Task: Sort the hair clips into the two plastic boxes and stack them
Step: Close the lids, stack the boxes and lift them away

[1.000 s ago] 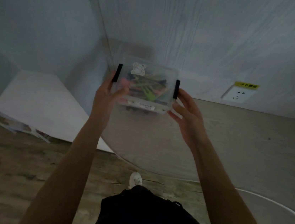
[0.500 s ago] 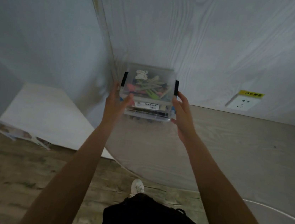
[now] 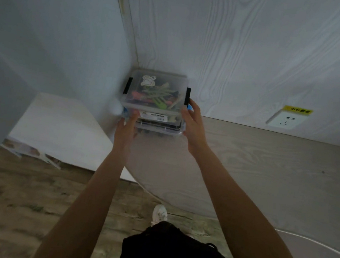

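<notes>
Clear plastic makes up two shallow, rectangular boxes with rounded corners, stacked one on the other at the far corner of a pale wood-grain table [image 3: 267, 162], close against the wall. The upper box [image 3: 155, 93] has a see-through lid with a pale sticker and two black latches, one on each short side. Through the lid show thin hair clips [image 3: 158, 97] in green, pink and beige, too tangled to count. The lower box [image 3: 160, 126] carries a white label on its front wall; its contents look dark and unclear.

Both bare arms reach straight forward from the bottom of the view. The left hand [image 3: 125, 126] holds the stack's left front corner, fingers curled against the lower box. The right hand [image 3: 194, 124] holds the right side, fingers wrapped up along the end of the boxes near the right latch.

One white wall socket [image 3: 283, 120] sits to the right on the grey, wood-patterned wall, under a yellow label [image 3: 297, 110]. Below, one white shoe [image 3: 159, 214] stands on a brown wood floor [image 3: 16, 206].
</notes>
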A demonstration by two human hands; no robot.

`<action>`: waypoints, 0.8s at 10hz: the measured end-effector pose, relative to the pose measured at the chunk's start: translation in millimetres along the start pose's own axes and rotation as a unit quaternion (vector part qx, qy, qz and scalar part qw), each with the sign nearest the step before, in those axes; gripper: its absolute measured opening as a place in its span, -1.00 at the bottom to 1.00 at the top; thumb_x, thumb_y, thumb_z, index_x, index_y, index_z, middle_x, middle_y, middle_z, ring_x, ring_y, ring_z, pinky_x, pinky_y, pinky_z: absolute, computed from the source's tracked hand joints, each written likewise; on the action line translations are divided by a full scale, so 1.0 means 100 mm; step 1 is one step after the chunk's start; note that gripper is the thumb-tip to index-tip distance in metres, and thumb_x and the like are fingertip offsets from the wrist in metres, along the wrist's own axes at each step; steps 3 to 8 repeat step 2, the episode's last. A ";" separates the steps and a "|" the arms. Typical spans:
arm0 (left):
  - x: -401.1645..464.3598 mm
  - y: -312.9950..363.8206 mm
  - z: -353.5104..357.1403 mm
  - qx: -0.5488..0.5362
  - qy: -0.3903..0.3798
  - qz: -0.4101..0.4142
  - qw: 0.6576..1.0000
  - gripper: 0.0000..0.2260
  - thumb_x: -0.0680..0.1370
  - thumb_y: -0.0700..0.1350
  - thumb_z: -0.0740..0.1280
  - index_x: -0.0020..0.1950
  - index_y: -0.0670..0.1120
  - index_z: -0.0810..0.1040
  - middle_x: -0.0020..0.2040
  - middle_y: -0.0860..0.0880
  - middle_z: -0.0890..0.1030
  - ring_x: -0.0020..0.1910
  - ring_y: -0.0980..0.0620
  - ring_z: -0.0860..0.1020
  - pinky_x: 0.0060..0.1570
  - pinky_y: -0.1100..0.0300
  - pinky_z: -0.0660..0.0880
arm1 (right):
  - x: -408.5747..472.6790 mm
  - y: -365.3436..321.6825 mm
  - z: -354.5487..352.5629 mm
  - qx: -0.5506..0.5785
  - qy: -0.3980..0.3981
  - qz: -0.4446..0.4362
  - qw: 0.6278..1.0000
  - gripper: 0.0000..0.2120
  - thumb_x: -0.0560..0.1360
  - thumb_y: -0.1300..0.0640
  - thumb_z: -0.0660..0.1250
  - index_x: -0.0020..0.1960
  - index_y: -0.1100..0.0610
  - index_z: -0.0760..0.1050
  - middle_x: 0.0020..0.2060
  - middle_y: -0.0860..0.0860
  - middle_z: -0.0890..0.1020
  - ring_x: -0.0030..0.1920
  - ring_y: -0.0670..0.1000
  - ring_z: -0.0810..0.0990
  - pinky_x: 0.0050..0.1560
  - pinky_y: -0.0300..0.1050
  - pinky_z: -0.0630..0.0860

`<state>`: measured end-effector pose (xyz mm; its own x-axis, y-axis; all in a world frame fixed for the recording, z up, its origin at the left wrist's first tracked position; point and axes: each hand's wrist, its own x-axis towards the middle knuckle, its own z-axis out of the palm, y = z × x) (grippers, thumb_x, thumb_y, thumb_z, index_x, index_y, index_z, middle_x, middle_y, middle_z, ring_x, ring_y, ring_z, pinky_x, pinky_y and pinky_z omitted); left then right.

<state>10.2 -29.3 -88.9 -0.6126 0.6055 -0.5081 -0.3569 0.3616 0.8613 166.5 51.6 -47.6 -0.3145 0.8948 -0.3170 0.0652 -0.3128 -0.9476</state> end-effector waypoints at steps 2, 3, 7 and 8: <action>-0.01 0.00 -0.05 -0.011 -0.006 0.005 1.000 -0.56 0.55 0.04 0.25 0.39 -0.08 0.33 0.11 -0.02 0.48 0.01 0.05 0.51 -0.08 0.24 0.44 | 0.02 0.00 -0.03 0.017 0.013 0.028 0.999 -0.60 0.58 -0.03 0.14 0.40 -0.07 0.25 0.29 0.02 0.42 0.26 0.00 0.42 0.32 -0.02 0.34; -0.01 0.00 -0.05 -0.011 -0.006 0.005 1.000 -0.56 0.55 0.04 0.25 0.39 -0.08 0.33 0.11 -0.02 0.48 0.01 0.05 0.51 -0.08 0.24 0.44 | 0.02 0.00 -0.03 0.017 0.013 0.028 0.999 -0.60 0.58 -0.03 0.14 0.40 -0.07 0.25 0.29 0.02 0.42 0.26 0.00 0.42 0.32 -0.02 0.34; -0.01 0.00 -0.05 -0.011 -0.006 0.005 1.000 -0.56 0.55 0.04 0.25 0.39 -0.08 0.33 0.11 -0.02 0.48 0.01 0.05 0.51 -0.08 0.24 0.44 | 0.02 0.00 -0.03 0.017 0.013 0.028 0.999 -0.60 0.58 -0.03 0.14 0.40 -0.07 0.25 0.29 0.02 0.42 0.26 0.00 0.42 0.32 -0.02 0.34; -0.01 0.00 -0.05 -0.011 -0.006 0.005 1.000 -0.56 0.55 0.04 0.25 0.39 -0.08 0.33 0.11 -0.02 0.48 0.01 0.05 0.51 -0.08 0.24 0.44 | 0.02 0.00 -0.03 0.017 0.013 0.028 0.999 -0.60 0.58 -0.03 0.14 0.40 -0.07 0.25 0.29 0.02 0.42 0.26 0.00 0.42 0.32 -0.02 0.34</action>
